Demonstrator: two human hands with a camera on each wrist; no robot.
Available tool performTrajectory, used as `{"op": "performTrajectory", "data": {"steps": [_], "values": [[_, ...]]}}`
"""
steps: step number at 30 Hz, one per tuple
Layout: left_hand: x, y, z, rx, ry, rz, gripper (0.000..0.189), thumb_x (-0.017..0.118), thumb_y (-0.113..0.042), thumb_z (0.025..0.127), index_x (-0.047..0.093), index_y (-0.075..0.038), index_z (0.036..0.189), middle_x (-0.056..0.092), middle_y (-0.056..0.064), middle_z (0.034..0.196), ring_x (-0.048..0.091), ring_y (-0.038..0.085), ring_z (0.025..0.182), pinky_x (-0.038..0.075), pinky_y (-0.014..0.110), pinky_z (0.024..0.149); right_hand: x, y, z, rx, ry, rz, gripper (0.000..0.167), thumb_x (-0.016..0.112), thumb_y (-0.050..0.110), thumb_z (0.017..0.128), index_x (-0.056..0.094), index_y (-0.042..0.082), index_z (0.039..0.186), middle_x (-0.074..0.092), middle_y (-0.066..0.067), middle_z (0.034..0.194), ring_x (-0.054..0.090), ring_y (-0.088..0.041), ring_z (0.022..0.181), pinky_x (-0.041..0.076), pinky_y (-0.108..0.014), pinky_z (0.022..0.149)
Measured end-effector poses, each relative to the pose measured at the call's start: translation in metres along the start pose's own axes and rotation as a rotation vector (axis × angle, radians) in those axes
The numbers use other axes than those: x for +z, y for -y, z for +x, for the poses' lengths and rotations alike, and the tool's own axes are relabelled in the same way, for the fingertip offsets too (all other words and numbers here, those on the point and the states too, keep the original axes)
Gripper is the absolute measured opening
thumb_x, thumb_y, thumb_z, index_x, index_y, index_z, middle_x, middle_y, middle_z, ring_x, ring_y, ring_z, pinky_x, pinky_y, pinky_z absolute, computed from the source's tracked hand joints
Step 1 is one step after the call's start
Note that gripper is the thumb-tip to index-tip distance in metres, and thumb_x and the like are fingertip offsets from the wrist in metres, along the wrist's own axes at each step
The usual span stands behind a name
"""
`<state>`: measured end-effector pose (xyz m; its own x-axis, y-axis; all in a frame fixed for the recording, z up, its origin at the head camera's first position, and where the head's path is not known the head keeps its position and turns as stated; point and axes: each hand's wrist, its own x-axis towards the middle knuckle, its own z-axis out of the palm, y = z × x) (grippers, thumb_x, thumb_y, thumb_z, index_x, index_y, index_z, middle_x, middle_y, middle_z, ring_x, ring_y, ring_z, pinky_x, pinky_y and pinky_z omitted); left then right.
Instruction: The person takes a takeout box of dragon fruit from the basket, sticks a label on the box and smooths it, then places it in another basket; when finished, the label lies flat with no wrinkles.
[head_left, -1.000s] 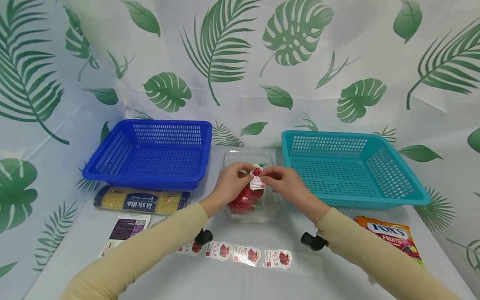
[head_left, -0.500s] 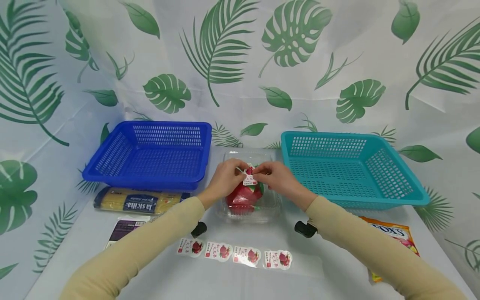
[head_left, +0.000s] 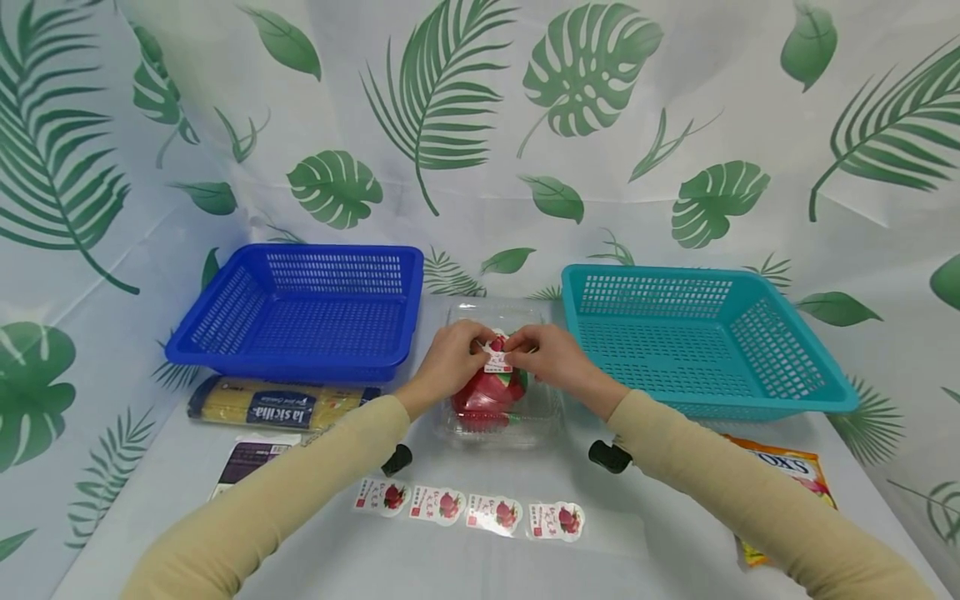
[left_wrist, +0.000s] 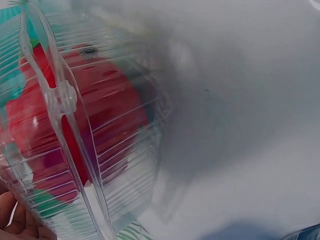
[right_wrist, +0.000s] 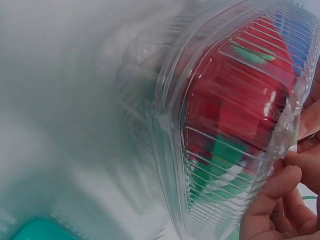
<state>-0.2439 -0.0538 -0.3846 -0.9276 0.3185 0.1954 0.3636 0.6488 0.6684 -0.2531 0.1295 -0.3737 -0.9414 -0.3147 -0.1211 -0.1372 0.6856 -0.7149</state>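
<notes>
A clear plastic clamshell box [head_left: 542, 417] stands on the table between the two baskets, with a red and green dragon fruit [head_left: 483, 396] inside. At its lid is a white sticker [head_left: 497, 360] with a red fruit picture. My left hand [head_left: 448, 358] pinches the sticker's left edge, while my right hand [head_left: 553, 357] pinches its right edge. Whether the sticker touches the lid, I cannot tell. From the right wrist, the right hand's curled fingers [right_wrist: 285, 190] show close against the box [right_wrist: 170, 120]. The left wrist view catches only part of the left hand [left_wrist: 17, 217] beside the box.
Several fruit stickers [head_left: 438, 504] lie in a row on a clear backing strip at the front. A blue basket [head_left: 292, 367] is back left, a teal basket [head_left: 712, 404] back right. Pasta [head_left: 277, 404], a purple-labelled pack [head_left: 251, 458] and a candy bag [head_left: 802, 471] lie beside the arms.
Both hands have moved slightly left, bringing the sticker over the middle of the box. My right forearm now covers more of the candy bag. Both hands keep their pinch.
</notes>
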Motion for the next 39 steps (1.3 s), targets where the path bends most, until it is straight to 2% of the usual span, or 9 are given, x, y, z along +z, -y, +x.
{"op": "performTrajectory", "data": {"steps": [12, 20, 26, 33, 35, 39], "values": [[0.0014, -0.0006, 0.0005, -0.018, 0.016, -0.013, 0.022, 0.067, 0.0, 0.089, 0.07, -0.003, 0.11, 0.065, 0.01, 0.102, 0.061, 0.018, 0.085, 0.053, 0.03, 0.077, -0.0029, 0.0008, -0.003, 0.04, 0.026, 0.065, 0.019, 0.066, 0.019, 0.094, 0.068, 0.007, 0.109, 0.067, -0.007, 0.096, 0.059, -0.025, 0.082, 0.052, -0.03, 0.062], [0.0032, -0.0012, 0.0002, 0.01, 0.017, 0.021, 0.021, 0.067, 0.001, 0.088, 0.069, -0.001, 0.109, 0.063, 0.011, 0.101, 0.061, 0.02, 0.084, 0.052, 0.03, 0.075, -0.0015, -0.0012, -0.0018, -0.008, 0.013, -0.002, 0.018, 0.067, 0.017, 0.092, 0.068, 0.006, 0.106, 0.067, -0.007, 0.094, 0.06, -0.02, 0.076, 0.053, -0.028, 0.059], [0.0013, -0.0051, -0.0024, 0.064, 0.025, 0.107, 0.023, 0.068, -0.003, 0.09, 0.067, 0.0, 0.113, 0.057, 0.012, 0.107, 0.058, 0.022, 0.092, 0.052, 0.032, 0.082, 0.001, 0.001, -0.0021, -0.053, 0.003, -0.055, 0.016, 0.068, 0.013, 0.091, 0.066, 0.004, 0.104, 0.065, -0.007, 0.09, 0.061, -0.018, 0.073, 0.054, -0.027, 0.059], [0.0, -0.0049, -0.0038, 0.196, -0.014, 0.252, 0.014, 0.07, -0.003, 0.088, 0.069, -0.001, 0.102, 0.053, 0.008, 0.098, 0.054, 0.025, 0.094, 0.049, 0.033, 0.085, 0.0024, 0.003, -0.003, -0.089, -0.008, -0.1, 0.016, 0.068, 0.013, 0.091, 0.067, 0.003, 0.102, 0.063, -0.009, 0.092, 0.061, -0.016, 0.065, 0.054, -0.027, 0.058], [-0.0003, -0.0043, -0.0028, 0.205, -0.008, 0.273, 0.011, 0.07, -0.003, 0.088, 0.07, -0.001, 0.099, 0.054, 0.008, 0.096, 0.054, 0.025, 0.094, 0.049, 0.034, 0.084, 0.0022, 0.0035, -0.0032, -0.091, -0.005, -0.103, 0.015, 0.068, 0.013, 0.091, 0.067, 0.002, 0.102, 0.064, -0.009, 0.094, 0.061, -0.016, 0.065, 0.054, -0.027, 0.058], [-0.0015, -0.0043, 0.0001, 0.18, 0.05, 0.289, 0.008, 0.067, -0.004, 0.09, 0.071, -0.001, 0.097, 0.057, 0.008, 0.095, 0.057, 0.025, 0.095, 0.051, 0.033, 0.086, 0.002, 0.0042, -0.0031, -0.078, 0.006, -0.104, 0.013, 0.068, 0.014, 0.092, 0.069, 0.004, 0.1, 0.065, -0.008, 0.093, 0.06, -0.016, 0.065, 0.054, -0.027, 0.057]]}}
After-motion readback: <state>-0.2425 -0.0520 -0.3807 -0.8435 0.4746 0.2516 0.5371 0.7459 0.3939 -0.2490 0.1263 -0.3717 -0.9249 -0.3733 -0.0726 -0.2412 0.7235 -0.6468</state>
